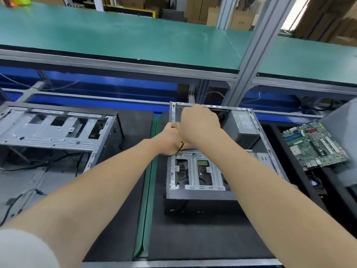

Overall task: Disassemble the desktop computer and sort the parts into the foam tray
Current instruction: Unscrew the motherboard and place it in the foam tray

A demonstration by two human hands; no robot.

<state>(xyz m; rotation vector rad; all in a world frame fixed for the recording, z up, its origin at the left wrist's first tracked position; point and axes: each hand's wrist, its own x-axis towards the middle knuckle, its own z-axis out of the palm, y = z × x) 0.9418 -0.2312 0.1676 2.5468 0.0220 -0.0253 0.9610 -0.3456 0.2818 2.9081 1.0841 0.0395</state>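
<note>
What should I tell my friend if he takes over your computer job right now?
Left hand and right hand: both inside the open computer case; fingers hidden, grip unclear.
Yellow-and-black wires show under the left hand.
Done: case opened; a motherboard lies in the foam tray on the right.
Left: power supply and drive cage sit in the case, to be taken out.

Silver-grey bare metal on the computer case (pixel 193 182) around the fingers (pixel 172 126), dark grey on its front. Yellow and black on the wire (pixel 181 147) just below them. Right of them, grey power supply (pixel 241 124) with black mesh, green motherboard (pixel 314 146) with blue and red slots.
</note>
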